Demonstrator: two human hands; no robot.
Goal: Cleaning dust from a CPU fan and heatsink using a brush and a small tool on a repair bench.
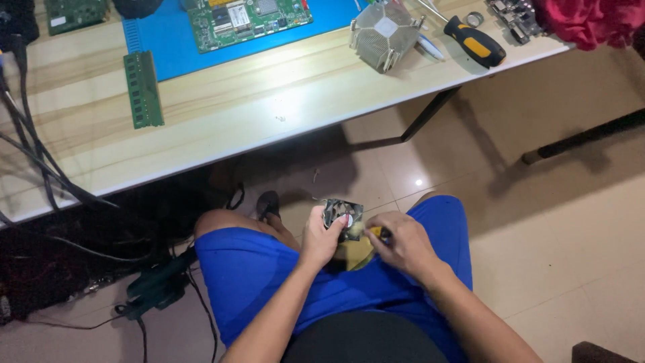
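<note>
Both hands, left (321,236) and right (402,240), hold small square black fan (342,216).

Light wood-grain counter (282,114) w/ dark metal legs, on glossy beige tile floor (557,222). On counter: blue rubber work mat (168,47) at far edge, green circuit board (248,20) on the mat; long green memory stick (142,89) just left of mat; finned grey metal heatsink (384,35) to the right, black-and-yellow-handled screwdriver (474,40) beside it; black cables (33,148) trailing over left end.
</note>
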